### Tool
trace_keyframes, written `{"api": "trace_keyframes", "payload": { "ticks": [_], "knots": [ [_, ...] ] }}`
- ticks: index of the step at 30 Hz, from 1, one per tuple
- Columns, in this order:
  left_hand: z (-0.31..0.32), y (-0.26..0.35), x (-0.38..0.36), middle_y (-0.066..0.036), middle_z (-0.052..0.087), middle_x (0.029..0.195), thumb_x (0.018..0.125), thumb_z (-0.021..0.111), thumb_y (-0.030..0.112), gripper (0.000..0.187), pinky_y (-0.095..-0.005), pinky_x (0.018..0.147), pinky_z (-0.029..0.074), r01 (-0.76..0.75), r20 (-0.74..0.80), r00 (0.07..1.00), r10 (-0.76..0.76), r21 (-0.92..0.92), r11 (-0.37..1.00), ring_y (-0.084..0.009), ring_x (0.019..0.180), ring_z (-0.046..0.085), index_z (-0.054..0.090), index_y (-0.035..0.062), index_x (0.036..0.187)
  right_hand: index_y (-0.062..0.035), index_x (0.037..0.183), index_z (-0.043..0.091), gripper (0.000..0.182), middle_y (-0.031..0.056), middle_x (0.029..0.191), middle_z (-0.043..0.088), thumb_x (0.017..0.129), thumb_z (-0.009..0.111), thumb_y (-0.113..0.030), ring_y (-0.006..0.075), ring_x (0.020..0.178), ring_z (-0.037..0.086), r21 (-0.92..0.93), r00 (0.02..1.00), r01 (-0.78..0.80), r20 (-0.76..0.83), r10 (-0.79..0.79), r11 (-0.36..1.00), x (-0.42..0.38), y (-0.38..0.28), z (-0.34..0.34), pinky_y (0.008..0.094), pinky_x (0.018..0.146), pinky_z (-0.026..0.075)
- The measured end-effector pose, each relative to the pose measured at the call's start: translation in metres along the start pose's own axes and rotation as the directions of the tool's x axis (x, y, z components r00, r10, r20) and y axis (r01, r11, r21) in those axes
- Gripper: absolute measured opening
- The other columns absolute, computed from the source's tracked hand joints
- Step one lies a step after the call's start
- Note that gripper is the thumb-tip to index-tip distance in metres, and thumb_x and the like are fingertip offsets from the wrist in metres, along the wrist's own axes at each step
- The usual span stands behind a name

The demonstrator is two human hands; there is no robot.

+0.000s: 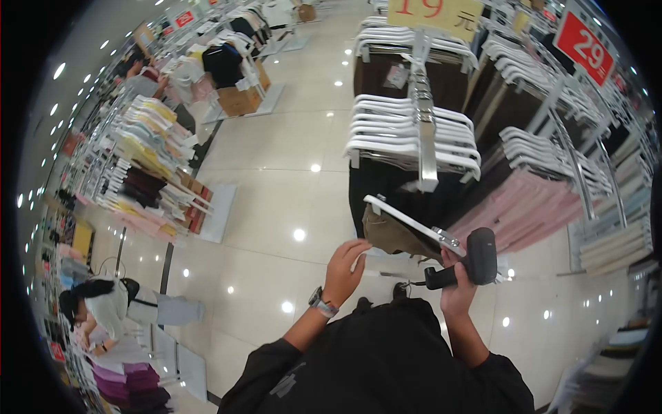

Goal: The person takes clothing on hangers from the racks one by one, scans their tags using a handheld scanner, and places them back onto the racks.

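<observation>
My right hand [458, 288] is closed round the handle of a dark pistol-grip handheld device [480, 257], with a cord or strap at its lower end. At its fingertips is the near end of a white clip hanger [407, 219], which slants away to the left. Brown trousers [392, 234] hang folded from that hanger. My left hand [346, 268] is open, fingers stretched toward the trousers' left side and thumb apart. A wristwatch [322, 302] is on the left wrist.
Ahead stands a metal rail [426, 148] with white hangers and dark trousers. Pink trousers [520, 210] hang to the right, below a red price sign [585, 47]. Clothes racks [148, 152] line the left. A person [110, 303] bends over garments at lower left.
</observation>
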State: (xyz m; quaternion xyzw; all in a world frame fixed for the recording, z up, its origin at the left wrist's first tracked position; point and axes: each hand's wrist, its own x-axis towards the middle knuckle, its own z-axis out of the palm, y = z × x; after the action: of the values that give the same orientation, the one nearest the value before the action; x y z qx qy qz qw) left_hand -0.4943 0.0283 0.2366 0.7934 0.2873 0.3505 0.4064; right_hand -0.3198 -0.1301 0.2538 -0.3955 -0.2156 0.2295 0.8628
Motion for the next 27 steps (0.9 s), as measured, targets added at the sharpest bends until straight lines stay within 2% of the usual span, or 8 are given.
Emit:
{"api": "trace_keyframes", "payload": {
  "ticks": [2, 8, 10, 13, 17, 20, 22, 27],
  "knots": [
    [0.006, 0.031, 0.013, -0.006, 0.062, 0.109, 0.079, 0.067, 0.003, 0.027, -0.0429, 0.098, 0.041, -0.323, -0.073, 0.931, 0.359, 0.294, 0.899, -0.0257, 0.106, 0.056, 0.063, 0.0074, 0.106, 0.0070, 0.133, 0.038, 0.045, 0.0216, 0.130, 0.049, 0.091, 0.050, -0.004, 0.0323, 0.123, 0.049, -0.031, 1.000, 0.016, 0.023, -0.016, 0.999, -0.023, -0.009, 0.004, 0.0472, 0.107, 0.037],
    [0.026, 0.060, 0.023, 0.000, 0.060, 0.108, 0.070, 0.072, 0.007, 0.035, -0.0567, 0.106, 0.027, -0.554, 0.169, 0.829, 0.534, 0.385, 0.738, -0.0226, 0.116, 0.052, 0.062, 0.0125, 0.103, 0.0054, 0.135, 0.039, 0.046, 0.0187, 0.136, 0.044, 0.093, 0.051, -0.012, 0.0319, 0.131, 0.040, -0.341, 0.960, 0.080, 0.281, 0.020, 0.937, -0.071, -0.037, 0.012, 0.0457, 0.111, 0.029],
    [0.027, 0.050, 0.026, -0.002, 0.061, 0.101, 0.073, 0.068, 0.010, 0.024, -0.0587, 0.105, 0.027, -0.584, 0.178, 0.810, 0.559, 0.339, 0.737, -0.0222, 0.111, 0.055, 0.062, 0.0114, 0.096, -0.0010, 0.121, 0.057, 0.039, 0.0138, 0.122, 0.058, 0.083, 0.063, -0.005, 0.0273, 0.116, 0.056, -0.711, 0.938, 0.214, 0.340, 0.061, 0.670, -0.085, -0.039, -0.007, 0.0389, 0.100, 0.041],
    [0.029, 0.053, 0.027, -0.004, 0.062, 0.094, 0.071, 0.068, 0.009, 0.021, -0.0590, 0.104, 0.030, -0.644, 0.131, 0.751, 0.647, 0.358, 0.676, -0.0230, 0.104, 0.059, 0.061, 0.0094, 0.091, -0.0033, 0.115, 0.062, 0.036, 0.0127, 0.116, 0.061, 0.080, 0.068, -0.010, 0.0301, 0.111, 0.057, -0.835, 0.915, 0.197, 0.344, 0.209, 0.513, -0.101, -0.073, -0.002, 0.0408, 0.096, 0.042],
    [0.038, 0.057, 0.026, -0.007, 0.062, 0.096, 0.074, 0.063, 0.001, 0.020, -0.0595, 0.107, 0.025, -0.589, -0.032, 0.757, 0.652, 0.399, 0.703, -0.0278, 0.107, 0.058, 0.060, 0.0088, 0.092, -0.0029, 0.114, 0.061, 0.039, 0.0140, 0.116, 0.061, 0.078, 0.072, -0.014, 0.0299, 0.110, 0.057, -0.743, 0.801, 0.374, 0.560, 0.211, 0.556, -0.135, -0.116, -0.042, 0.0405, 0.096, 0.042],
    [0.043, 0.062, 0.022, -0.009, 0.063, 0.099, 0.078, 0.059, -0.001, 0.018, -0.0592, 0.109, 0.022, -0.530, -0.207, 0.746, 0.633, 0.389, 0.753, -0.0313, 0.109, 0.057, 0.058, 0.0080, 0.093, 0.0028, 0.113, 0.060, 0.031, 0.0146, 0.106, 0.066, 0.087, 0.059, -0.015, 0.0258, 0.100, 0.063, -0.714, 0.712, -0.233, 0.337, 0.616, 0.660, -0.159, -0.169, -0.057, 0.0342, 0.088, 0.048],
    [0.048, 0.072, 0.018, -0.010, 0.063, 0.102, 0.085, 0.056, 0.007, 0.009, -0.0580, 0.110, 0.020, -0.624, -0.390, 0.691, 0.609, 0.104, 0.775, -0.0322, 0.114, 0.055, 0.056, 0.0070, 0.094, 0.0050, 0.115, 0.057, 0.031, 0.0172, 0.103, 0.066, 0.091, 0.051, -0.014, 0.0255, 0.094, 0.064, -0.329, 0.852, -0.121, 0.450, 0.269, 0.936, -0.180, -0.174, -0.085, 0.0325, 0.084, 0.050],
    [0.090, 0.092, -0.001, -0.020, 0.058, 0.114, 0.101, 0.040, 0.031, 0.031, -0.0497, 0.104, 0.037, -0.699, -0.552, 0.671, 0.495, -0.251, 0.669, -0.0359, 0.120, 0.050, 0.048, 0.0018, 0.107, 0.0034, 0.107, 0.061, 0.029, 0.0135, 0.091, 0.065, 0.079, 0.055, 0.009, 0.0235, 0.090, 0.064, -0.458, 0.942, 0.001, 0.299, 0.153, 0.889, -0.221, -0.185, -0.149, 0.0356, 0.081, 0.050]
  ]
}}
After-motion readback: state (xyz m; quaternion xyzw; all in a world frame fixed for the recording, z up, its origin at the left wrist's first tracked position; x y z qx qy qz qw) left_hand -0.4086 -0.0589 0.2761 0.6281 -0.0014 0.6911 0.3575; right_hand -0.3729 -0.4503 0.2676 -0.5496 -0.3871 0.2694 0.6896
